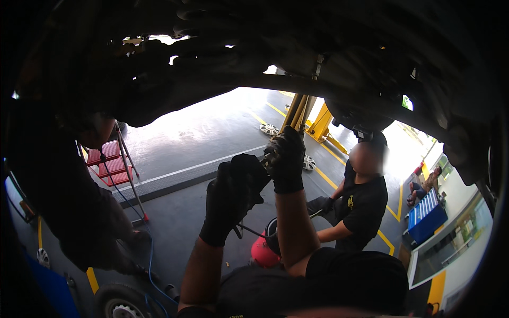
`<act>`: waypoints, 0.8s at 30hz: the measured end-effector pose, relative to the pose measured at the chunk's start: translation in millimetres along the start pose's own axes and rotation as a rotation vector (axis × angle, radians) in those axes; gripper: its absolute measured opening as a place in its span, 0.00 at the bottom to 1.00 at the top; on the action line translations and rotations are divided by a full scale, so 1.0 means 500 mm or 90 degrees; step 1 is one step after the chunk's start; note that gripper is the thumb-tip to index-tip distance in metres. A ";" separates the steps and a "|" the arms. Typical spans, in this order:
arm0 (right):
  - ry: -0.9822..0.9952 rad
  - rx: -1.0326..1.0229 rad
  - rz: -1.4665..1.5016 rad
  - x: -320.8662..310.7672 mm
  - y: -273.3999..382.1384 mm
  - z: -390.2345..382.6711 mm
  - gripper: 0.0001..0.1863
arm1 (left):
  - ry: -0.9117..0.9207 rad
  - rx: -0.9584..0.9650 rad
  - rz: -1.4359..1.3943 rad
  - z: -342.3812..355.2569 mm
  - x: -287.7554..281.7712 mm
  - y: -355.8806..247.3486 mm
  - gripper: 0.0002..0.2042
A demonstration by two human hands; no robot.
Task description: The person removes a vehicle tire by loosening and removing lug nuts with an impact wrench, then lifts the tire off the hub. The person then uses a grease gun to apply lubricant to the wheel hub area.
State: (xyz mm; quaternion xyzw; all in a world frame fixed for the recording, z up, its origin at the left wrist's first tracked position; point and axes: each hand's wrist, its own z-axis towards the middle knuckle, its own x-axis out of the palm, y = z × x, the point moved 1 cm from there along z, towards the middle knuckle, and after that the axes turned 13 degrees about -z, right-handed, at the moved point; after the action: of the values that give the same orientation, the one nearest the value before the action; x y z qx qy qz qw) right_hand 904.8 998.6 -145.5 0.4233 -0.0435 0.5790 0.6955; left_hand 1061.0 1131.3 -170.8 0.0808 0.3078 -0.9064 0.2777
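**Overhead Work: Close Two-Handed Handling**

The vehicle [185, 93] spans the top of our view, its dark underside above us. The floor [172, 214] extends below, with a yellow post [321, 125] beyond our working position. A co-worker [363, 206] in a black shirt is to our right; a second person [90, 212] stands in shadow to our left, near a ladder [110, 152] with red treads. A tyre [110, 294] lies at lower left. A red container [263, 254] is near our right forearm, and a dark hose [252, 230] passes close to it.

We hold the left hand [230, 185] and the right hand [286, 159], both gloved, raised and close together; we cannot tell whether they touch. The right hand is clamped on a small shiny part [268, 161]. The left hand is lower and to its left; dark on dark, we cannot tell what it grips. The part sits at the right hand's fingers, between the hands, below the underside.

We judge the step in hand to be close handling of this part. In our judgement, the next move calls for a firm right-hand hold, controlled left-hand support and better sight of the part, since shade hides detail.
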 end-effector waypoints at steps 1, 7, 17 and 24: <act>-0.077 -0.007 -0.041 0.000 0.000 0.001 0.13 | -0.005 -0.016 -0.055 0.000 0.000 0.000 0.08; -0.291 -0.030 -0.121 0.010 -0.010 0.002 0.15 | -0.051 0.077 -0.137 0.009 -0.022 -0.001 0.09; -0.181 0.012 0.014 0.014 -0.028 0.023 0.21 | -0.049 0.082 -0.068 0.003 -0.070 -0.063 0.09; -0.139 0.026 0.008 -0.006 -0.025 0.021 0.21 | -0.018 -0.013 -0.061 -0.009 -0.060 -0.050 0.12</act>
State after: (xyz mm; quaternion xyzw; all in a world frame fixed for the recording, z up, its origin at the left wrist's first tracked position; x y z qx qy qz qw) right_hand 918.6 990.0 -147.2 0.4979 -0.1095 0.5344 0.6742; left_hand 1071.7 1164.1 -152.1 0.0508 0.3164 -0.9165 0.2393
